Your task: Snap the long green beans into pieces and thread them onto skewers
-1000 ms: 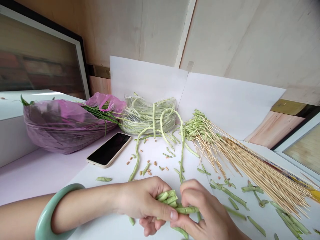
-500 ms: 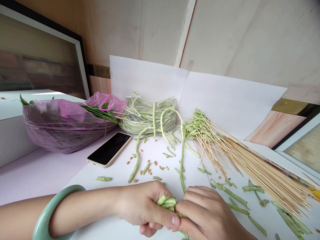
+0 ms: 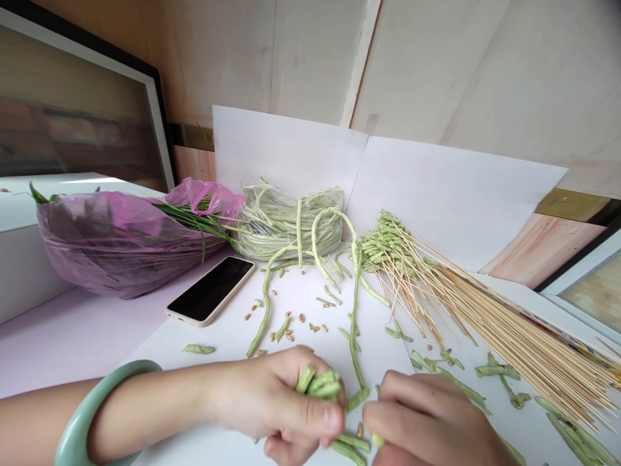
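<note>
My left hand (image 3: pixel 291 408), below a pale green bangle (image 3: pixel 80 414), is closed around a bunch of short long-bean pieces (image 3: pixel 324 384) whose cut ends stick up by the thumb. Beside it on the right, a small gap away, my right hand (image 3: pixel 431 421) is closed with a pale green bean tip (image 3: pixel 377 440) poking from its fingers. More bean pieces (image 3: pixel 352 446) lie between and below the two hands. Beyond them a whole long bean (image 3: pixel 355 323) stretches toward the clear bag of long beans (image 3: pixel 272 226).
A phone (image 3: pixel 211 291) and a purple plastic bag of greens (image 3: pixel 126 252) lie at the left. On the right, bamboo skewers (image 3: pixel 524 343) are piled beside skewered bean bundles (image 3: pixel 388 239). Loose seeds (image 3: pixel 301 318) and bean scraps dot the white sheet. White boards (image 3: pixel 286 149) stand behind.
My hands were touching at the bean pieces; now they are apart, the right one having moved slightly right with a bean tip. Bean pieces now show between them.
</note>
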### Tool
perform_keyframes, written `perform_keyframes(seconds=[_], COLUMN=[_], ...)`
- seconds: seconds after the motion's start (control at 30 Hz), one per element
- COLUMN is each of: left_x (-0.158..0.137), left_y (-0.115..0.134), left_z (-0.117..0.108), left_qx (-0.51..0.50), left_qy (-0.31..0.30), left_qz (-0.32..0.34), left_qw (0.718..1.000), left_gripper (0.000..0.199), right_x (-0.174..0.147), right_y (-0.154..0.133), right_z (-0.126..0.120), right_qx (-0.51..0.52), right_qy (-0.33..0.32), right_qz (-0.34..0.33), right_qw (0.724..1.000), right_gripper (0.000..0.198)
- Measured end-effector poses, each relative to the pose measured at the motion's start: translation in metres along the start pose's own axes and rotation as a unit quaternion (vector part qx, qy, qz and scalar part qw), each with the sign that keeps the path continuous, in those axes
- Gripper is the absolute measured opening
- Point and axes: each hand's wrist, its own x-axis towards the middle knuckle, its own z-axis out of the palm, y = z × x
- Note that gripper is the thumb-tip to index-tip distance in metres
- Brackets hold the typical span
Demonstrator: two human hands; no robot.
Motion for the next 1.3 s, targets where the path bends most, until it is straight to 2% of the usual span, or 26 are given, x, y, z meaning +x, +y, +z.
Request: perform_keyframes(seconds=[0.1,0.17,0.23,0.3,0.37,0.43,0.57,0.67,0.9,1.03,1.1,1.2,1.23,1.3], left_x=[0.010,0.015,0.018,0.019,0.020,0.020,0.021,0.022,0.019,0.018,0.017,0.015,0.014,0.011], left_y=[-0.009,-0.013,-0.015,-0.016,-0.018,-0.020,-0.027,-0.029,-0.023,-0.022,-0.019,-0.014,-0.012,-0.011], left_z=[-0.004,-0.007,-0.009,-0.010,-0.011,-0.011,-0.012,-0.012,-0.007,-0.007,-0.007,-0.006,-0.006,-0.007], left_qx=[-0.064,-0.102,-0.129,-0.135,-0.132,-0.123,-0.086,-0.055,-0.024,-0.022,-0.027,-0.034,-0.026,0.011], left_qy=[0.085,0.149,0.188,0.199,0.195,0.181,0.121,0.089,0.067,0.082,0.096,0.101,0.084,0.022], left_qz=[0.014,0.007,-0.001,-0.008,-0.013,-0.018,-0.035,-0.036,-0.010,0.000,-0.003,-0.001,-0.007,-0.025], left_qw=[0.994,0.984,0.974,0.971,0.972,0.976,0.988,0.994,0.997,0.996,0.995,0.994,0.996,0.999], left_gripper=[0.051,0.054,0.055,0.056,0.058,0.061,0.064,0.065,0.056,0.048,0.045,0.038,0.035,0.027], right_x=[-0.002,-0.003,-0.004,-0.004,-0.004,-0.003,-0.002,-0.001,0.005,0.003,0.001,0.002,0.003,0.003], right_y=[0.008,0.011,0.012,0.011,0.010,0.008,0.007,0.007,0.004,0.004,0.007,0.009,0.008,0.004], right_z=[0.002,0.008,0.014,0.018,0.021,0.023,0.025,0.029,0.036,0.037,0.035,0.030,0.028,0.027], right_qx=[0.049,0.074,0.078,0.071,0.077,0.109,0.162,0.181,0.163,0.131,0.118,0.111,0.118,0.147], right_qy=[0.021,0.037,0.020,-0.015,-0.033,-0.033,0.019,0.048,0.117,0.139,0.125,0.030,-0.003,-0.064], right_qz=[0.055,0.072,0.073,0.066,0.057,0.055,0.070,0.094,0.067,0.097,0.132,0.158,0.138,0.059], right_qw=[0.997,0.994,0.994,0.995,0.995,0.992,0.984,0.978,0.977,0.977,0.976,0.981,0.983,0.985], right_gripper=[0.025,0.021,0.031,0.045,0.051,0.050,0.033,0.030,0.027,0.024,0.022,0.013,0.012,0.026])
